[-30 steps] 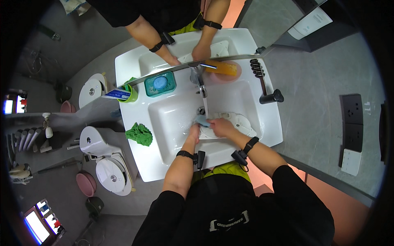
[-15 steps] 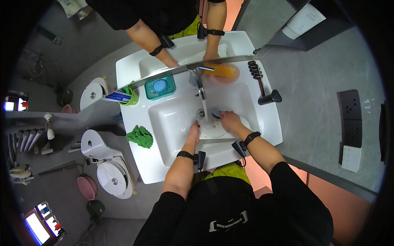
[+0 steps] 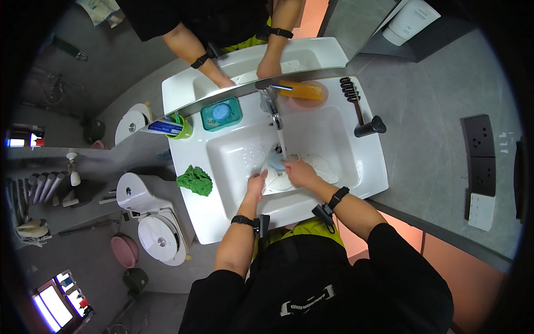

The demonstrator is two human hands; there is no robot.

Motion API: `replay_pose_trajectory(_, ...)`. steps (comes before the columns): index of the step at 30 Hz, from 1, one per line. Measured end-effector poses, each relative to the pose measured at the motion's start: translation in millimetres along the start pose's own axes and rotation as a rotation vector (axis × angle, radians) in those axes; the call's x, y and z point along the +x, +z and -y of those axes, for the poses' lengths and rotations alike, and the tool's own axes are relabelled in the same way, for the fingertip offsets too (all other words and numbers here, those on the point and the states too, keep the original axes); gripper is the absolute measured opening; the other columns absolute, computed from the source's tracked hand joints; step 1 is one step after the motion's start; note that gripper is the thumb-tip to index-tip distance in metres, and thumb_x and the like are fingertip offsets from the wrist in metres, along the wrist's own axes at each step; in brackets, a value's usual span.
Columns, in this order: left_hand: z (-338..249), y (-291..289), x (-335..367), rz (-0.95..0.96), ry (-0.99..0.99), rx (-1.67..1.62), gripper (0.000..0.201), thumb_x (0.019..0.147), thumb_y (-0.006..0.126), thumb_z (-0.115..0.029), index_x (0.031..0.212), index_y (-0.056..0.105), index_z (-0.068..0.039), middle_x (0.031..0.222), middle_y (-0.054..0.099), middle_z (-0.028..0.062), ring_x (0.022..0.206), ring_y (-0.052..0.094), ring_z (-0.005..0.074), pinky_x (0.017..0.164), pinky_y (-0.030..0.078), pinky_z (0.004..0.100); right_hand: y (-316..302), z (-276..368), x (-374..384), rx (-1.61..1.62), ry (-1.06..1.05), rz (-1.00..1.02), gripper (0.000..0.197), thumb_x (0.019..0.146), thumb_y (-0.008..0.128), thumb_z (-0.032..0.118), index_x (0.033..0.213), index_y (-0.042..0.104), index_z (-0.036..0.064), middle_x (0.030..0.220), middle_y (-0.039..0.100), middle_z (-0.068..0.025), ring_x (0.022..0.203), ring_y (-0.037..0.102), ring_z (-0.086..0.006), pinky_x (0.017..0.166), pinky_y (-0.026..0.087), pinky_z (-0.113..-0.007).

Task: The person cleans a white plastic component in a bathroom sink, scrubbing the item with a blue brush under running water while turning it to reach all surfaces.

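In the sink (image 3: 233,192) lies a flat white plastic piece (image 3: 320,170) with a rounded outline, tilted under the water from the faucet (image 3: 272,111). My left hand (image 3: 256,184) grips its left edge, fingers closed. My right hand (image 3: 300,173) is closed on a small pale-blue cleaning pad (image 3: 276,161), pressed to the left part of the white piece, beside the falling stream. I cannot make out whether the pad is sponge or cloth. Part of the white piece is hidden behind my right hand and wrist.
A crumpled green cloth (image 3: 194,180) sits on the left rim. Along the back stand a green cup (image 3: 183,130), a teal dish with blue soap (image 3: 221,113) and an orange bottle (image 3: 301,90). A dark brush (image 3: 356,100) lies at the right. A toilet (image 3: 158,236) is left of the basin.
My right hand has moved left with the blue pad, across the white piece toward my left hand. My left hand still holds the edge. Water keeps running.
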State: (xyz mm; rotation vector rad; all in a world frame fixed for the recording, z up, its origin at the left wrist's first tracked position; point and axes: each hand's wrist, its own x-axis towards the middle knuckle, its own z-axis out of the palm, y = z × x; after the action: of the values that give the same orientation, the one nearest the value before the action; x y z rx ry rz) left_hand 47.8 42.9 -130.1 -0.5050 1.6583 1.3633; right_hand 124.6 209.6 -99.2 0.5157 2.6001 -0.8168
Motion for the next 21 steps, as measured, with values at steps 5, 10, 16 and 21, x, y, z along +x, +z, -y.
replay_pose_trajectory(5, 3.5, -10.6, -8.9, -0.02, -0.001, -0.048, 0.044, 0.076, 0.06, -0.025, 0.103, 0.046, 0.008, 0.091, 0.053, 0.0114, 0.082, 0.048, 0.0176, 0.072, 0.039, 0.0272, -6.0, -8.8, 2.6, 0.006, 0.08, -0.036, 0.032, 0.081, 0.038, 0.018, 0.109, 0.051, 0.0116, 0.092, 0.058, -0.0146, 0.083, 0.054, -0.0328, 0.072, 0.043, -0.041)
replay_pose_trajectory(10, -0.1, -16.9, -12.2, -0.044, 0.01, -0.037, 0.042, 0.077, 0.058, -0.025, 0.101, 0.046, 0.007, 0.088, 0.053, 0.0099, 0.079, 0.047, 0.0164, 0.071, 0.039, 0.0276, -7.3, 12.7, -3.6, -0.008, 0.003, 0.041, 0.032, 0.081, 0.039, 0.017, 0.11, 0.051, 0.0126, 0.092, 0.058, -0.0143, 0.08, 0.054, -0.033, 0.072, 0.044, -0.041)
replay_pose_trajectory(16, 16.2, -15.3, 4.1, -0.034, 0.028, -0.066, 0.041, 0.077, 0.058, -0.026, 0.1, 0.047, 0.006, 0.087, 0.052, 0.0086, 0.077, 0.045, 0.0159, 0.069, 0.038, 0.0274, 6.9, -12.4, -3.5, -0.105, -0.032, -0.068, 0.032, 0.08, 0.041, 0.018, 0.11, 0.051, 0.0123, 0.084, 0.059, -0.0136, 0.074, 0.056, -0.032, 0.067, 0.046, -0.041)
replay_pose_trajectory(21, 22.2, -12.6, 0.8, -0.027, 0.008, -0.036, 0.052, 0.076, 0.059, -0.027, 0.109, 0.043, 0.009, 0.101, 0.051, 0.0147, 0.093, 0.046, 0.021, 0.081, 0.036, 0.0295, -3.3, -10.3, -7.6, -0.118, -0.01, -0.008, 0.031, 0.08, 0.041, 0.018, 0.109, 0.051, 0.0111, 0.082, 0.059, -0.0127, 0.074, 0.056, -0.0317, 0.067, 0.045, -0.042)
